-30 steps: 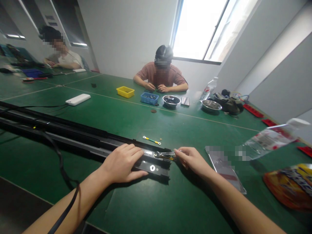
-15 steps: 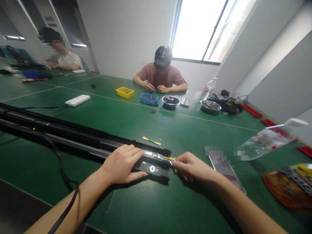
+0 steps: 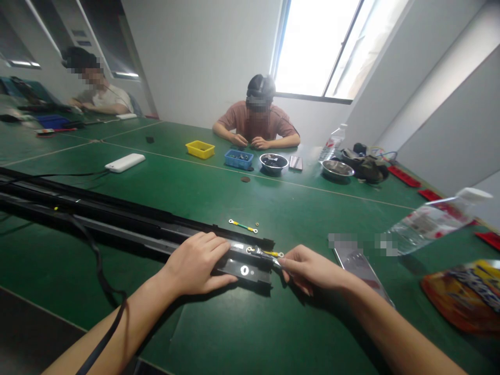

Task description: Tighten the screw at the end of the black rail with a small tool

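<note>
My left hand lies over the near end of a long black metal rail and holds it down, fingers across the top and thumb along the front. My right hand pinches a slim metal wrench. The wrench's head rests at a fastener on the rail's end, where a ring terminal sits. From there a short yellow-ended wire points toward my right fingers. Behind the rail end, a green wire with yellow sleeves and ring terminals lies on the table beside a tiny brass-coloured nut.
On the green table are a phone, a water bottle and an orange snack bag at right. Farther back stand a yellow bin, a blue bin and metal bowls. A black cable crosses my left arm. Two people sit beyond.
My right hand has shifted slightly to the right, swinging the wrench's handle a little. The yellow wire end now shows clear of my fingers. My left hand stays put on the rail.
</note>
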`<action>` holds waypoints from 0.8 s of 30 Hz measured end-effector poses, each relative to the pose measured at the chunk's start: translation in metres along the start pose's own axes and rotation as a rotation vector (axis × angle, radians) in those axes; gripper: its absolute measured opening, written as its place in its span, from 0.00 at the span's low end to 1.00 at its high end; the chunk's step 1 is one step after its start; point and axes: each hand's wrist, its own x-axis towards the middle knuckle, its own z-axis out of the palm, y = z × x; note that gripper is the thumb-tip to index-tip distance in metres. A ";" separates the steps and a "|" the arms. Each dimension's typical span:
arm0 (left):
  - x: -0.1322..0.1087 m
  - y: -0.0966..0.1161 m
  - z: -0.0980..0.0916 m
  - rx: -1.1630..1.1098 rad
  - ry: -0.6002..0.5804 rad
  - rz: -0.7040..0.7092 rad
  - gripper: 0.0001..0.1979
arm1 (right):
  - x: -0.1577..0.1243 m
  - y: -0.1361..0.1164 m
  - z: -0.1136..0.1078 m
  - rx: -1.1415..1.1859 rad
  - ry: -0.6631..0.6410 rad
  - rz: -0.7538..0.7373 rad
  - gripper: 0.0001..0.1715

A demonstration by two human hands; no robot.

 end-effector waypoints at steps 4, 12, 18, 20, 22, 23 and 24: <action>0.000 -0.001 0.001 0.001 0.007 0.004 0.28 | 0.001 0.003 -0.003 0.019 0.017 0.006 0.31; 0.000 0.000 0.001 0.005 0.004 0.008 0.29 | 0.007 0.013 -0.020 0.022 0.227 -0.049 0.27; -0.001 -0.001 0.001 0.004 0.008 0.005 0.29 | 0.010 0.013 -0.015 0.026 0.400 -0.233 0.29; -0.001 -0.001 0.001 0.002 0.006 0.005 0.28 | 0.012 0.011 -0.010 0.035 0.418 -0.251 0.29; -0.001 -0.001 0.002 0.000 0.000 0.005 0.28 | 0.014 0.011 -0.006 0.039 0.423 -0.254 0.30; -0.001 -0.001 0.001 0.000 -0.004 0.004 0.28 | 0.015 0.011 -0.005 0.038 0.425 -0.253 0.30; 0.000 -0.001 0.001 0.000 -0.007 0.004 0.29 | 0.016 0.011 -0.004 0.036 0.427 -0.251 0.30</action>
